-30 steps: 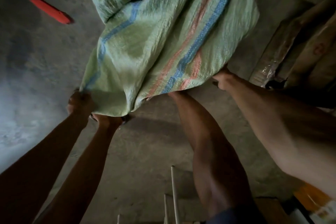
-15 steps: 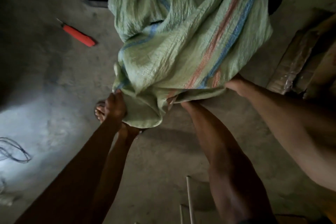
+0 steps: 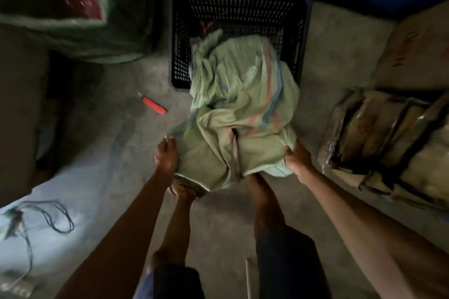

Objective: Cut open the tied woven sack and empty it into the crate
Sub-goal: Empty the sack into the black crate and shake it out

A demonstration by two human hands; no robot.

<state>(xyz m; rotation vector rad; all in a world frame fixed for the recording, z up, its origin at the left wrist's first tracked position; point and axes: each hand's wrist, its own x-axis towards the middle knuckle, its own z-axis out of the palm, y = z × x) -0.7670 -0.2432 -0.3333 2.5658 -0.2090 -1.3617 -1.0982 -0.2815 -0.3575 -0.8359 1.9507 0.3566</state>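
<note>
- The pale green sack (image 3: 243,109), striped blue and pink, hangs crumpled between my hands and the black crate (image 3: 240,14). Its far end lies inside the crate and its middle is draped over the crate's near rim.
- My left hand (image 3: 166,155) grasps the sack's near left corner, fingers curled round the cloth.
- My right hand (image 3: 297,159) grasps the near right corner, fingers dug into a fold.
- The near edge of the sack sags between my hands and covers my feet; my bare legs stand below it.
- The crate sits on the concrete floor (image 3: 218,213), its slotted walls dark. I cannot tell what lies in it under the cloth.
- A red-handled knife (image 3: 154,105) lies on the floor to the left of the sack, near the crate's near left corner and apart from both.
- Farther left, a loop of cord (image 3: 56,216) lies in a pale patch of light.
- A bundle wrapped in clear plastic (image 3: 388,143) rests on my right, near my right hand.
- Another greenish sack (image 3: 73,24) sits at upper left, blurred.
</note>
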